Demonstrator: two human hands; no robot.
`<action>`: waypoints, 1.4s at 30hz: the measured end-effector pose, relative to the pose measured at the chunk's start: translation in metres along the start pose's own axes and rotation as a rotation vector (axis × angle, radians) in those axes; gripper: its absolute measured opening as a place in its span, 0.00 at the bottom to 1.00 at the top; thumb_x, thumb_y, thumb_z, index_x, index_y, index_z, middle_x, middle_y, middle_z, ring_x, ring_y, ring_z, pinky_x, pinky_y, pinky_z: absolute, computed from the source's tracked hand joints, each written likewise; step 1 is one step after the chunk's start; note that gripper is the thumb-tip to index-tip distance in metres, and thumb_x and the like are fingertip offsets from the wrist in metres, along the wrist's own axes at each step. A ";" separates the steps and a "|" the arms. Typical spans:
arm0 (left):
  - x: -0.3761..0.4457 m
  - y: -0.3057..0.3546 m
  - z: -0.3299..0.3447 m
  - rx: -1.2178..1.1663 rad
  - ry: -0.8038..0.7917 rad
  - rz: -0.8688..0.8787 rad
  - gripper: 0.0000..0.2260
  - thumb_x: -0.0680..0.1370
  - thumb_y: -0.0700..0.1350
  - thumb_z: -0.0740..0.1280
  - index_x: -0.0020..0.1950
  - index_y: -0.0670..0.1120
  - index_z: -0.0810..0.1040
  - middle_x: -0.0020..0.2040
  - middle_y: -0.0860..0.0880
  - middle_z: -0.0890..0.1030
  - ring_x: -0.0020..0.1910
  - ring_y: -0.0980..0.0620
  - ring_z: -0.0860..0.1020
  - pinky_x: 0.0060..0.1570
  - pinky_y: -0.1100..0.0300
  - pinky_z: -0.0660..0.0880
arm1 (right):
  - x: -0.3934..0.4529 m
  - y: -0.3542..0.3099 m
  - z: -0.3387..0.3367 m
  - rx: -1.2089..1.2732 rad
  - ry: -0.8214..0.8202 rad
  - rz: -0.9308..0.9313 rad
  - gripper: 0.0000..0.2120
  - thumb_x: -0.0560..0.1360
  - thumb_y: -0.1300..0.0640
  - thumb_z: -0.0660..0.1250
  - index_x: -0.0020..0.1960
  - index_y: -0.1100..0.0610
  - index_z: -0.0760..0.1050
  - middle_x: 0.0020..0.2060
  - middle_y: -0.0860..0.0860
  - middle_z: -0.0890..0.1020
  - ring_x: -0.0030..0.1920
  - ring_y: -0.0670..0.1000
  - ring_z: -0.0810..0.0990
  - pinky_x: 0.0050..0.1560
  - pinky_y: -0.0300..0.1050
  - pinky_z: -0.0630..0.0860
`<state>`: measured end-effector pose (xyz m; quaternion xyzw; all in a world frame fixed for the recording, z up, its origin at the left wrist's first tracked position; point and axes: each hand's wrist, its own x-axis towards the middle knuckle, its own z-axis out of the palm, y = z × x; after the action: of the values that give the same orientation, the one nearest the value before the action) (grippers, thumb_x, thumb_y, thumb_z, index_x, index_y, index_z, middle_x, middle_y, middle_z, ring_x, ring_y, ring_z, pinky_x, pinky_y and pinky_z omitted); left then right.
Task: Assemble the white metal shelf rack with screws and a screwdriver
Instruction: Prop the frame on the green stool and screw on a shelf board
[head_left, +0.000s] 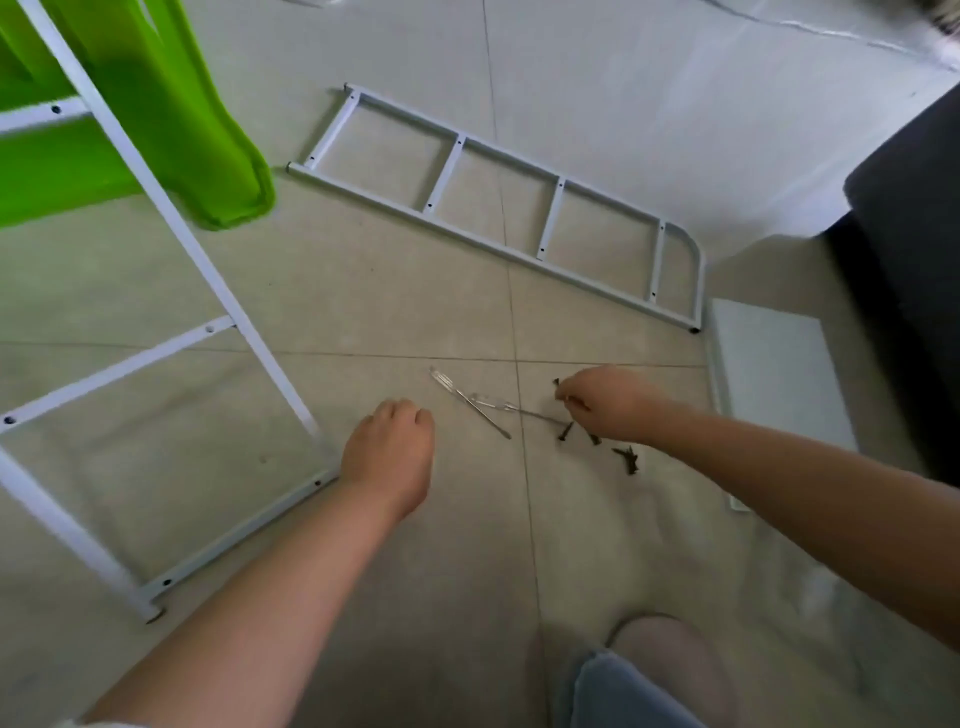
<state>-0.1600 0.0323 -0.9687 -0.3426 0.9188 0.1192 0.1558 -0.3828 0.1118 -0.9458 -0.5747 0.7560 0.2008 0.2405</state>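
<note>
- White-painted metal tube: one ladder-like side frame (498, 202) lies flat on the floor tiles, well apart from both hands; a second side frame (171, 332) stands tilted at left, its foot on the floor, its upper part against a green plastic stool (171, 130).
- Judgement: frames look light and stiff, smooth paint, likely slippery; best taken by a long rail close to a rung, away from the screw holes.
- Dark screws (623, 457) lie scattered on the tile just beside the right wrist. Small, liable to roll and scatter; pinch one at a time by the shank.
- Right hand (608, 402) is down among the screws, fingertips drawn together as if pinching something small; motion blur, so I cannot tell for certain that a screw is held.
- Left hand (389, 457) hovers low over the floor near the tilted frame's bottom corner, fingers curled under, nothing visible in it.
- Two thin, pale or clear-handled tools, probably screwdrivers (470, 402), lie crossed on the tile between the hands; slim shafts, lift by the handle.
- Flat white panel (779, 379) lies to the right, beside a dark furniture edge (909, 260).
- In the way: the person's own knee (639, 686) at lower centre and the loose screws underfoot; the stool crowds the tilted frame.
</note>
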 end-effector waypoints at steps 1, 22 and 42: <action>0.000 0.000 0.007 -0.012 -0.021 0.009 0.14 0.77 0.37 0.54 0.63 0.42 0.67 0.64 0.44 0.68 0.66 0.45 0.65 0.60 0.56 0.65 | 0.006 -0.002 0.006 0.019 0.021 0.001 0.16 0.78 0.58 0.54 0.64 0.57 0.72 0.59 0.55 0.77 0.60 0.55 0.74 0.59 0.48 0.71; 0.004 0.003 0.049 -0.002 -0.150 0.021 0.30 0.81 0.53 0.54 0.76 0.39 0.47 0.76 0.40 0.44 0.76 0.44 0.43 0.73 0.55 0.47 | 0.016 0.056 0.052 0.237 0.202 0.156 0.13 0.78 0.60 0.57 0.55 0.63 0.77 0.51 0.58 0.79 0.52 0.57 0.76 0.51 0.49 0.73; 0.054 0.075 0.022 -0.062 0.357 0.364 0.15 0.56 0.41 0.79 0.33 0.38 0.76 0.34 0.41 0.76 0.32 0.42 0.77 0.28 0.58 0.72 | -0.018 0.147 0.091 0.465 0.133 1.094 0.34 0.75 0.50 0.65 0.71 0.68 0.55 0.67 0.66 0.63 0.66 0.62 0.66 0.62 0.53 0.69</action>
<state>-0.2439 0.0624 -1.0007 -0.1918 0.9741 0.1111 -0.0436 -0.5082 0.2165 -1.0042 -0.0455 0.9798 0.0881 0.1739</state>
